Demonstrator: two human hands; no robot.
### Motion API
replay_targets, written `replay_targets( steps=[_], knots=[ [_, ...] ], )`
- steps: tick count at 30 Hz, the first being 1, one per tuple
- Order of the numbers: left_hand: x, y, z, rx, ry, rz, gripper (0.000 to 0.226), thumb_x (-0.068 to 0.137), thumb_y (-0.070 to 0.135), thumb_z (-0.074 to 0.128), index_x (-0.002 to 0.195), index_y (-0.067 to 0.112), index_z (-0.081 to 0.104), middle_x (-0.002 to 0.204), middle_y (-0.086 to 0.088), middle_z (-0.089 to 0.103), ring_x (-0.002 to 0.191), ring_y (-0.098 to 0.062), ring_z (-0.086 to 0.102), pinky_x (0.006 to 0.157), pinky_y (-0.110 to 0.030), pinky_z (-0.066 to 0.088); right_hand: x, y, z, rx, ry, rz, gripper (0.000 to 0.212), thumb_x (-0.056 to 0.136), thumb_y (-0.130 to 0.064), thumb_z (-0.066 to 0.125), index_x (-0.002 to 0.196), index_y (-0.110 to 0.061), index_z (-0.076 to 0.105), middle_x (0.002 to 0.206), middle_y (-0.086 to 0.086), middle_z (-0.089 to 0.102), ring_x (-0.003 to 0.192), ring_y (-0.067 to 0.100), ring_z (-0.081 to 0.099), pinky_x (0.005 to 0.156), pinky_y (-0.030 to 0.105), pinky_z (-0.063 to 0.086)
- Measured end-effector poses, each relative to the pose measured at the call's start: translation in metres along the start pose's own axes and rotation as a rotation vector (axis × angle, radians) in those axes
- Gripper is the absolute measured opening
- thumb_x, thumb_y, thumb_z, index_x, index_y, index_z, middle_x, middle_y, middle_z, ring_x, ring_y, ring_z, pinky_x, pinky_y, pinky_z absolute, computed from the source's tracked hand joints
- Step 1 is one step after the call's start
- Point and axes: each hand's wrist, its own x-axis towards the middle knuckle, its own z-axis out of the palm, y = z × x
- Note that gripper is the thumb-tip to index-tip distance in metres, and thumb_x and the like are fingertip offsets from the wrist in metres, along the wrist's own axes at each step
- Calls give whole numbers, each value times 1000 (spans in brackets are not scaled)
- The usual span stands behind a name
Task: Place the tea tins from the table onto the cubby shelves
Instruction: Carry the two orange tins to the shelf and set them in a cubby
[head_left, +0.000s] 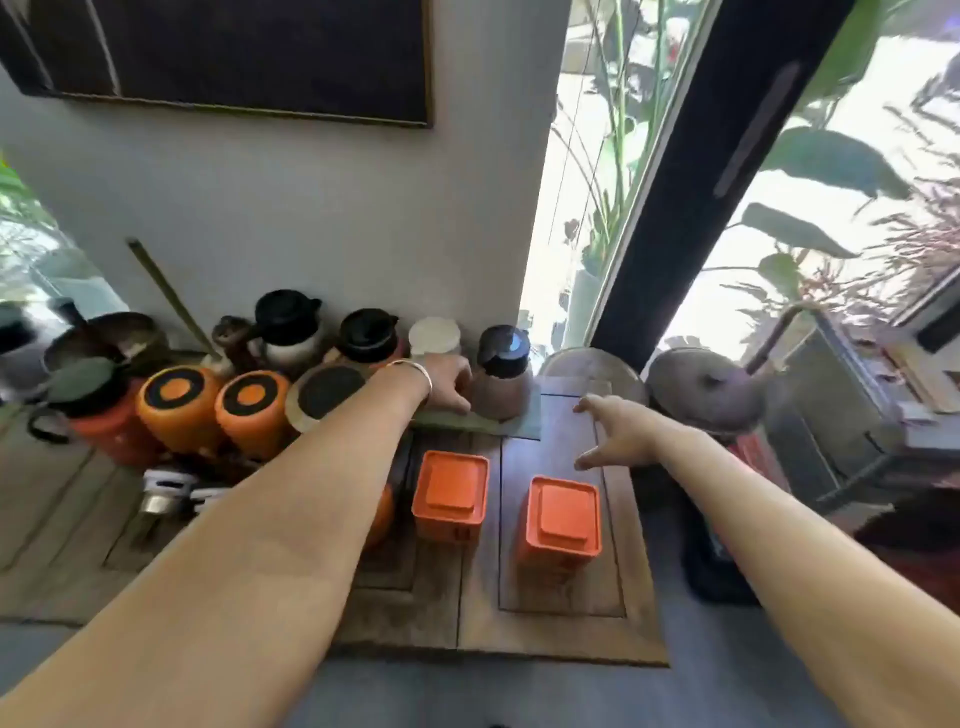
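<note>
2 forearms are stretched over the table (561, 631), past 2 square orange tea tins.

Taking the right tin (563, 519) as landmark: the left tin (451, 493) stands just beside it to the left, both upright, lids up. The right hand (615, 434) hovers just beyond this tin, fingers spread, nothing held, and is judged the nearer for a grasp. The left hand (449, 387) is seen farther off, beyond the left tin, fingers curled against a brown lidded jar (501, 376); whether it is gripped cannot be told. No cubby shelves are shown.
</note>
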Motion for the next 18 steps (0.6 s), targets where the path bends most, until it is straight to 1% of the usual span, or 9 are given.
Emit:
replay_targets(
  steps=[2,4,6,8,10,12,14,16,18],
  knots=[
    [10,2,18,0,-17,-6,73,74,40,76,135,19,43,129,-6,55,113,-24,55,95,-36,47,12,9,13,-22,5,1,94,68,-51,78,144,-22,32,141,7,44,124,26,48,99,38,42],
    [16,0,46,20,-51,5,83,71,43,77,140,20,38,137,-7,48,122,-26,50,100,-39,44,20,18,37,-32,-28,1,99,66,-55,78,145,-21,30,140,8,43,124,27,48,98,38,42],
    [22,-3,70,30,-99,23,89,68,47,79,142,21,35,141,-7,43,127,-28,45,104,-42,41,28,25,65,-28,-83,6,102,64,-58,78,145,-22,28,139,8,44,124,27,47,99,38,42],
    [26,-11,88,15,-129,25,97,64,50,80,144,23,32,144,-6,40,130,-28,41,106,-42,39,33,32,87,-9,-123,13,106,60,-61,77,146,-25,26,138,6,43,124,26,45,100,39,43],
    [26,-21,106,45,-167,26,109,58,54,82,146,29,25,148,-3,33,134,-29,35,107,-45,36,36,35,109,-18,-150,-11,115,54,-68,75,146,-26,22,141,5,37,128,28,40,103,41,41],
    [25,-33,121,104,-229,-1,122,52,57,84,148,37,10,154,-2,19,139,-31,22,109,-51,32,37,37,125,-55,-159,-44,128,47,-76,72,148,-29,11,150,7,25,136,30,29,109,44,35],
    [24,-44,134,173,-278,-20,133,49,57,85,146,42,-4,157,-1,4,143,-32,9,112,-55,23,38,39,137,-111,-148,-75,137,44,-79,72,150,-31,-2,157,10,10,143,33,16,114,43,23],
    [25,-52,143,236,-275,3,139,48,56,85,145,41,-12,158,-3,0,144,-31,2,114,-54,14,39,43,145,-163,-107,-99,143,44,-78,73,150,-29,-9,158,14,4,145,32,8,117,40,14],
    [26,-59,150,272,-228,44,140,49,53,85,146,37,-15,157,-4,2,144,-31,2,116,-52,10,40,48,150,-183,-71,-104,146,45,-76,74,151,-23,-12,158,15,5,145,30,7,118,36,11]
  ],
)
